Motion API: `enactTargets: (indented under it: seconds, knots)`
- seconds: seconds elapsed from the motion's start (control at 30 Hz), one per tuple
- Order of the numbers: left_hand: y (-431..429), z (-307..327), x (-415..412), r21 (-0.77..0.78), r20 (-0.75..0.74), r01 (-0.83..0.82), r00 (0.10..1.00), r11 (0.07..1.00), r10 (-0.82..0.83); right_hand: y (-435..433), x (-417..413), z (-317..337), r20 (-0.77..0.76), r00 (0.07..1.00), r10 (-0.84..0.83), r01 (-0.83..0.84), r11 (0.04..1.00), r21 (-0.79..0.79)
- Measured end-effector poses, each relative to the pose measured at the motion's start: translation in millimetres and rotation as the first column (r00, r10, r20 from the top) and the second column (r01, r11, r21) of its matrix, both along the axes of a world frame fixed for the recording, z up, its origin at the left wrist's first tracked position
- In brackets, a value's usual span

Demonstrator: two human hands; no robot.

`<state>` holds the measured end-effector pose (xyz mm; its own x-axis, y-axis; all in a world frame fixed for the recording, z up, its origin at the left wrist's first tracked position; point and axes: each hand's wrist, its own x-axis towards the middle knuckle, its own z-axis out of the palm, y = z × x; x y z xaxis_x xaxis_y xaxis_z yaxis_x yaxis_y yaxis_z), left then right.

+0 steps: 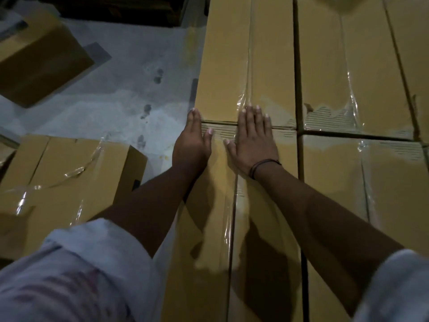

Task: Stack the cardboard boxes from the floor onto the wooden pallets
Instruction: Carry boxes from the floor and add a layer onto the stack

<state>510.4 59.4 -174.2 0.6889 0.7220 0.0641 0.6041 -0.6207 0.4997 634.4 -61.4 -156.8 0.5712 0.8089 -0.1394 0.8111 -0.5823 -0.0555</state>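
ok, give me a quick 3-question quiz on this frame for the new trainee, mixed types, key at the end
1. True or false: the right hand grips a roll of tape.
2. Which wrist wears the dark band? A. left B. right C. both
3. Fill in: the right hand's fingers lie flat across the ____ between the near box and the far box.

Key: 1. False; it lies open and flat on the cardboard. 2. B. 3. gap.
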Motion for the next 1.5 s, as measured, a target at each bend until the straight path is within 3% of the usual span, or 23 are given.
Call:
enactTargets:
  seconds: [0.37, 0.67, 0.87, 1.0, 1.23, 1.5]
  knots:
    - [-0.6, 7.5, 2.9, -0.065, -0.050, 0.048, 0.997, 0.997, -0.051, -54.4, -87.7, -12.7, -0.014, 1.000, -0.017, 0.016, 0.998, -0.067]
    - [-13.1, 11.4, -10.7, -0.083, -0.144, 0.101, 0.983, 0.991, -0.112, -102.8, -182.6, -13.9, -0.135, 0.988, -0.076, 0.070, 0.996, -0.048]
    - [-56.3, 20.2, -62.3, -0.090, -0.257, 0.182, 0.946, 0.979, -0.200, -143.1, -243.6, 0.8, -0.265, 0.959, -0.102, 0.094, 0.995, -0.043]
    - [-94.8, 34.8, -126.9, -0.134, -0.381, 0.277, 0.872, 0.951, -0.308, -162.1, -271.9, 15.5, -0.351, 0.931, -0.103, 0.063, 0.990, -0.123]
    - [-122.4, 117.9, -194.4, -0.359, -0.607, 0.447, 0.554, 0.819, -0.569, -184.3, -278.7, 104.0, -0.513, 0.846, -0.143, 0.049, 0.980, -0.192]
    - [-159.9, 254.8, -245.6, -0.303, -0.700, 0.440, 0.500, 0.845, -0.511, -203.2, -272.3, 223.4, -0.428, 0.862, -0.271, 0.243, 0.963, -0.119]
